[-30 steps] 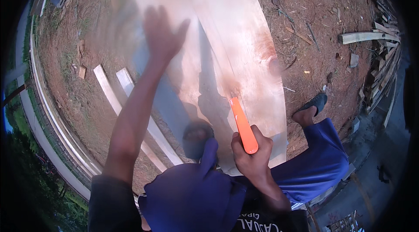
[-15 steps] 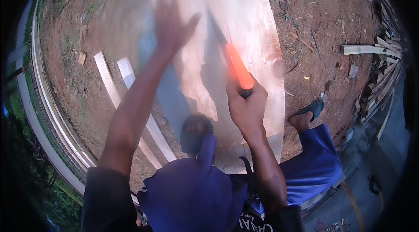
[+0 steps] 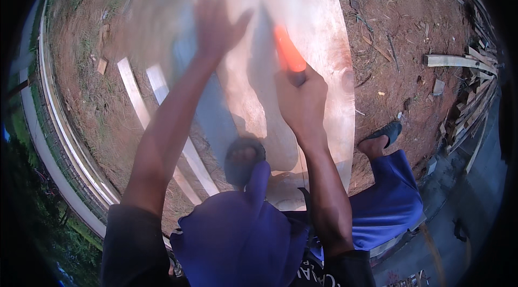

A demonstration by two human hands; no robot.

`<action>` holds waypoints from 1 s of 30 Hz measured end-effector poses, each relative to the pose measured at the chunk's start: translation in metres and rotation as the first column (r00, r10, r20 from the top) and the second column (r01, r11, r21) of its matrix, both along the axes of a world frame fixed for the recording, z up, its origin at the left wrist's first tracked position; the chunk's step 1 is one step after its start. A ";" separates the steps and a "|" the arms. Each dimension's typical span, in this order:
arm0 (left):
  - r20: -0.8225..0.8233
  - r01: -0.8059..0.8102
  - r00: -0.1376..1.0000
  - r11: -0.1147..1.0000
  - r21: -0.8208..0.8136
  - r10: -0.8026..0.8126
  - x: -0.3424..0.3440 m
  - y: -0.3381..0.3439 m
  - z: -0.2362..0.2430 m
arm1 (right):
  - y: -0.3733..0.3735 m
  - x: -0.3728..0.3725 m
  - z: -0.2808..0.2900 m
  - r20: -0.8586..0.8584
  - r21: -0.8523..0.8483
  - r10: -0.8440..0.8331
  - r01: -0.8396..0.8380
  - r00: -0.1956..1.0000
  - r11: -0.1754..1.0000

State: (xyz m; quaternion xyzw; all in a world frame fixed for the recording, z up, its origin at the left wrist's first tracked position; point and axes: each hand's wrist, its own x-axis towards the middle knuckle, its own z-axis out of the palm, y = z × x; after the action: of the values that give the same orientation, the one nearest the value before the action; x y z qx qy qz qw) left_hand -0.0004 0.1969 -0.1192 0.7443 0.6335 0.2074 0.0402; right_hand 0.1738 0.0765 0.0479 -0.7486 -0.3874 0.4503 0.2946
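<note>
Pointing away from the body and a little to the left, the orange handle [image 3: 290, 49] lies straight ahead of the right hand [image 3: 302, 95], its long axis roughly in line with that forearm; the right hand is the nearer one, its fingers curled round the dark butt of the handle, while the far end is too blurred to tell what it carries. The left hand [image 3: 216, 25] lies to the left of the handle and slightly farther out, its palm down over the board [image 3: 330, 33] with the thumb spread toward the handle; glare and blur soften its fingers, so how hard it presses I cannot tell. The board is broad and pale, its length running away from the body beneath both hands, with a dark shadow [image 3: 278, 141] down its middle; the left foot [image 3: 245, 160], in a dark sandal, is set on its near left part, and the right foot [image 3: 384, 138] stands off its right edge on brown soil [image 3: 431, 22]. Two narrow wooden strips [image 3: 197, 165] lie on the ground to the left, partly behind the left forearm; to the far right rises a heap of scrap timber [image 3: 475, 103], with grey paving [image 3: 448, 222] nearer the body.
</note>
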 end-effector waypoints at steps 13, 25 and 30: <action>-0.037 -0.006 0.999 0.999 0.031 0.007 -0.002 0.002 0.008 | -0.038 0.004 -0.010 0.027 0.065 0.029 -0.030 0.999 0.997; -0.093 -0.014 0.996 0.999 0.033 0.017 -0.006 -0.001 0.011 | -0.203 0.042 0.102 0.142 -0.006 0.073 -0.073 0.987 0.997; -0.081 -0.003 0.997 0.999 0.034 0.006 0.003 0.003 0.006 | -0.018 0.009 -0.016 0.068 0.070 0.051 -0.056 0.996 0.996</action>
State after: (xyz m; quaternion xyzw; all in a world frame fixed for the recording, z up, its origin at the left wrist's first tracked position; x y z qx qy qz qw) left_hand 0.0030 0.1998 -0.1132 0.7513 0.6326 0.1878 0.0016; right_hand 0.1830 0.0581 0.0316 -0.7413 -0.4326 0.4189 0.2962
